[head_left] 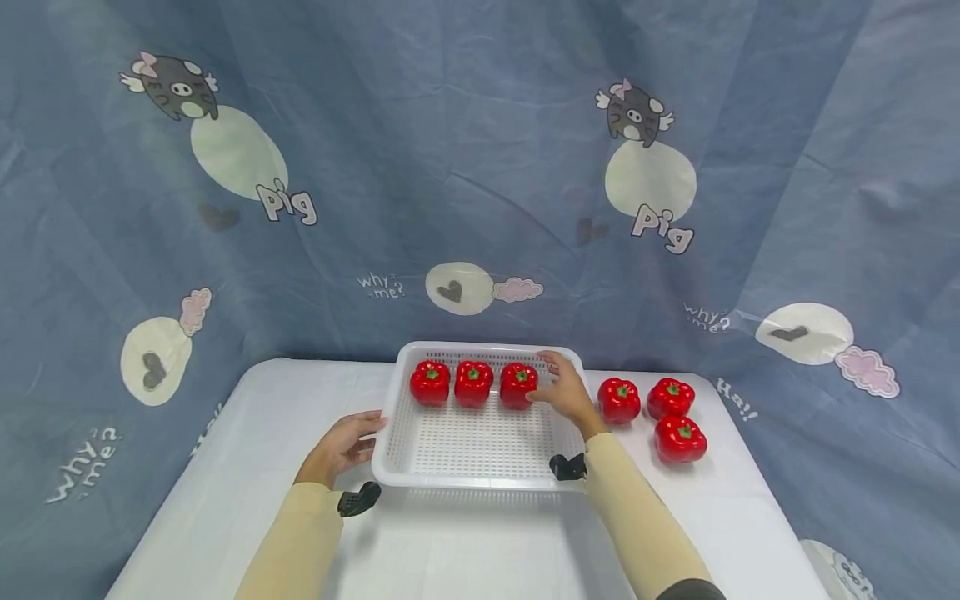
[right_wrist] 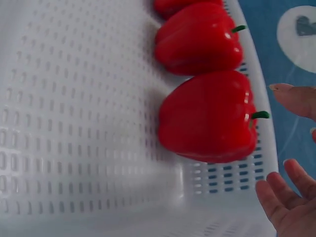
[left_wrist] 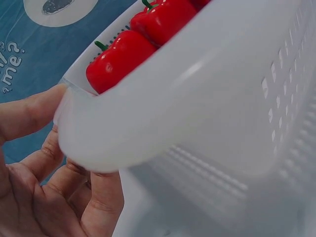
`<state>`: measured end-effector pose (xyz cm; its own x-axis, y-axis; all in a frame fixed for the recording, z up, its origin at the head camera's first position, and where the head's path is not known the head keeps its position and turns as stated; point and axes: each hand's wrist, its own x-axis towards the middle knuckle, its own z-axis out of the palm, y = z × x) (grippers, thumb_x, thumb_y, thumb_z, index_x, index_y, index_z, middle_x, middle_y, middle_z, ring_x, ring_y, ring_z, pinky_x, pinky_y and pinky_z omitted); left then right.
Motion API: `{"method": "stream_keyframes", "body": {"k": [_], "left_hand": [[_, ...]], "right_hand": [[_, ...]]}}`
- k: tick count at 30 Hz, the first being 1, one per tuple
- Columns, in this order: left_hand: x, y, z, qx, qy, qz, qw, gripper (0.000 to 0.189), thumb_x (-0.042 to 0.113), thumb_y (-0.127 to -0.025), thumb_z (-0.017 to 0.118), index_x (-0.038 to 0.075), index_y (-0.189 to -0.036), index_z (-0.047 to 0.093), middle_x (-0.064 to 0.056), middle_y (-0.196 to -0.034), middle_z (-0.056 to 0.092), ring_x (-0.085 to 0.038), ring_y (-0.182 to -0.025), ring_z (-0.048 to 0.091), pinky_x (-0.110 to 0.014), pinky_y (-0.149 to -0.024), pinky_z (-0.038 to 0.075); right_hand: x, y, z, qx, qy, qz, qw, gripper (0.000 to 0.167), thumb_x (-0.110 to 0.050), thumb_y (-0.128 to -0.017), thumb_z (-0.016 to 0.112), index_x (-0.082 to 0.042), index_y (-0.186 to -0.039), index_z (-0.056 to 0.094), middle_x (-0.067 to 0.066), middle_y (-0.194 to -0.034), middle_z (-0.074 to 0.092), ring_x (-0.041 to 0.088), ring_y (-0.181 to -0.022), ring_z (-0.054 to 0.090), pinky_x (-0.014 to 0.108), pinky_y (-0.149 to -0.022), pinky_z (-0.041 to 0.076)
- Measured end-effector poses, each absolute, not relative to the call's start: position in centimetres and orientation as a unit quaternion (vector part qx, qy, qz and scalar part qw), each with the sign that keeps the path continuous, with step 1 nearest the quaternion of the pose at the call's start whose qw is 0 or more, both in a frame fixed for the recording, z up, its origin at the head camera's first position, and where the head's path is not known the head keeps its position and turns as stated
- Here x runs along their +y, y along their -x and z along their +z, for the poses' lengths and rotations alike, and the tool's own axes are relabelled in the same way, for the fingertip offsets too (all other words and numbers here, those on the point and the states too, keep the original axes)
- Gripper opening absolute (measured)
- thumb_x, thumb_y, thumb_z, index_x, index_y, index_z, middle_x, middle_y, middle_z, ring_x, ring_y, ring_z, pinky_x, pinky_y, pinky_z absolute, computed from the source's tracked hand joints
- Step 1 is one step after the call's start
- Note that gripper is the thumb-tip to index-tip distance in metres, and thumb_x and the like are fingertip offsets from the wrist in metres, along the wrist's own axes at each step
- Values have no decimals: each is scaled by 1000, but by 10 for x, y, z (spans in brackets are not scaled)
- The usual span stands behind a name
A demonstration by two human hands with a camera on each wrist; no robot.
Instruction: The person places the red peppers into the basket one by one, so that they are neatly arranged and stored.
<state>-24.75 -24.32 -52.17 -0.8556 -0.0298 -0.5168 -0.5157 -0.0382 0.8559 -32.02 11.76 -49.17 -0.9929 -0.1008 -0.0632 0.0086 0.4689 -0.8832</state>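
A white perforated plastic basket stands on the table with three red bell peppers in a row along its far side: a left one, a middle one and a right one. At the basket's left rim, my left hand pinches the edge, thumb on top and fingers beneath, as the left wrist view shows the rim. Over the right end of the basket, my right hand has its fingers spread beside the right pepper. In the right wrist view a gap shows between that hand and the pepper.
To the right of the basket, three more red bell peppers lie on the white table: one near the basket, one at the back and one in front. A blue printed cloth hangs behind the table.
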Motion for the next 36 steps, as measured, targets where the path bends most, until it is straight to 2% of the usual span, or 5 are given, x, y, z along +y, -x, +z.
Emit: {"method": "stream_keyframes", "body": {"k": [7, 20, 25, 31, 36], "left_hand": [[-244, 247, -522, 674, 201, 689, 176, 50, 19, -94, 63, -1, -137, 48, -21, -135, 51, -28, -104, 59, -38, -85, 56], [-243, 247, -521, 674, 203, 688, 175, 50, 19, -94, 62, -1, -138, 47, -22, -137, 49, -29, -106, 58, -39, -87, 55], [-244, 247, -524, 676, 199, 688, 172, 49, 19, -93, 63, -1, -136, 49, -19, -131, 54, -25, -99, 60, -36, -83, 57], [-244, 246, -524, 674, 198, 692, 167, 49, 19, -93, 64, -2, -135, 50, -18, -130, 54, -23, -97, 60, -36, -82, 57], [-244, 246, -521, 674, 202, 691, 167, 48, 18, -92, 64, -1, -135, 50, -18, -130, 55, -24, -98, 60, -36, -82, 57]], "right_hand": [[131, 308, -487, 833, 18, -550, 57, 74, -3, -77, 77, -16, -141, 43, 18, -144, 41, 41, -132, 40, 55, -103, 40], [160, 289, -483, 808, 22, -587, 44, 71, -3, -80, 75, -12, -142, 41, 20, -146, 40, 37, -132, 42, 50, -106, 39], [173, 281, -482, 809, 12, -586, 36, 71, -4, -80, 75, -10, -141, 40, 20, -144, 41, 39, -131, 42, 50, -106, 39], [190, 272, -480, 809, -5, -588, 10, 72, -6, -80, 77, -10, -141, 40, 18, -146, 40, 38, -134, 38, 50, -108, 37], [203, 262, -477, 812, -26, -583, -15, 77, -11, -80, 77, -12, -145, 36, 15, -149, 36, 37, -138, 31, 56, -108, 33]]}}
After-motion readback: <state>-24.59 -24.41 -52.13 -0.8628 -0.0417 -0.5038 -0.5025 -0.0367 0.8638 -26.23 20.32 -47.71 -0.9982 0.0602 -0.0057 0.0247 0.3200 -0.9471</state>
